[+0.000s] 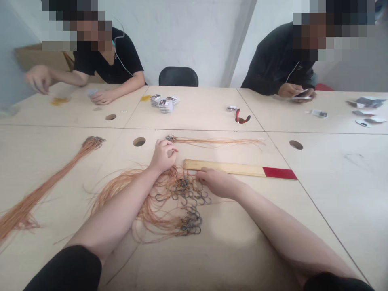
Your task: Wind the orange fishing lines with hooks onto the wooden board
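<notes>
A pile of fishing hooks point(191, 220) tied to orange lines point(117, 188) lies on the table between my forearms. Just beyond it is my left hand point(165, 157), fingers curled in; whatever they pinch is too small to make out. Close to its fingertips is a second bunch of hooks point(170, 138), its lines stretched out to the right. My right hand point(216, 182) rests against the near edge of a flat wooden strip point(230, 166) with a red end. Its fingers are bent together beside the pile, and their contents are hidden.
Another bundle of hooked lines point(65, 171) lies at the left. Red-handled pliers point(242, 117) stand in a table hole. Small packs point(166, 106) are stacked across the table. Two people sit opposite, one holding packets point(301, 95). Round holes point(139, 142) pierce the tabletop.
</notes>
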The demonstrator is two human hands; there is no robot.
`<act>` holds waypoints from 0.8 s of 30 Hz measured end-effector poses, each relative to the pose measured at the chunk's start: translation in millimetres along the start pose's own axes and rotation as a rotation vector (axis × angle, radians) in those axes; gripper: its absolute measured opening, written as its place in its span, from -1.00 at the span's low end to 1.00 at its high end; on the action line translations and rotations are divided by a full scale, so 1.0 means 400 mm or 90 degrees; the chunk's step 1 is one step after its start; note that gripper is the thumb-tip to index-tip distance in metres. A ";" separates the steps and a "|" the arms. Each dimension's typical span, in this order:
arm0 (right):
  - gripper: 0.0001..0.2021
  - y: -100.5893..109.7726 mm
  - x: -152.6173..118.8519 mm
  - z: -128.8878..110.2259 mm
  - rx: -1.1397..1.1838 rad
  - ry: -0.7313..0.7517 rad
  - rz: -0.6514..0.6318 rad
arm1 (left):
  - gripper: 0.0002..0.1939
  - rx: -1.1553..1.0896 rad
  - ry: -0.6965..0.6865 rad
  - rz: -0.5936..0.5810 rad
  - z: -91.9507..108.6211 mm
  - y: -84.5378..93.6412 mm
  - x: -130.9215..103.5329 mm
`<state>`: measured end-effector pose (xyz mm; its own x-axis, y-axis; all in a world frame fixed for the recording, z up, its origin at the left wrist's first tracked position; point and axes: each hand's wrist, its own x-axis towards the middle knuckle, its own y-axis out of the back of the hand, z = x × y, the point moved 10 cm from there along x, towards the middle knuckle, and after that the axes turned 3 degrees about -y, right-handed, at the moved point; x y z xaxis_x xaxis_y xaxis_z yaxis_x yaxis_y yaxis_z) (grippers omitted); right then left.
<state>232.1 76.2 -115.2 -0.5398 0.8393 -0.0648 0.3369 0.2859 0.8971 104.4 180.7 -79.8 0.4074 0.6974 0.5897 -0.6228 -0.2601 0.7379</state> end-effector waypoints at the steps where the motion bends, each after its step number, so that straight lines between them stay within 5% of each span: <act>1: -0.81 -0.007 0.001 -0.001 -0.009 0.006 -0.006 | -0.87 0.000 -0.002 0.002 0.001 0.001 0.000; 7: -0.80 -0.015 -0.004 0.002 -0.005 0.016 -0.036 | -0.88 -0.003 -0.012 0.008 0.006 0.001 0.002; 16: -0.89 0.109 -0.037 -0.009 0.188 0.020 -0.043 | -0.88 -0.012 0.011 0.002 -0.003 -0.001 0.000; 24: -0.87 0.121 -0.083 0.009 0.230 -0.008 -0.120 | -0.89 -0.018 0.015 0.003 -0.004 -0.002 0.000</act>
<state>269.2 64.0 -71.3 -0.6091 0.7616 -0.2213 0.4836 0.5778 0.6575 103.8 182.2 -80.8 0.3883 0.7121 0.5849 -0.6436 -0.2447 0.7252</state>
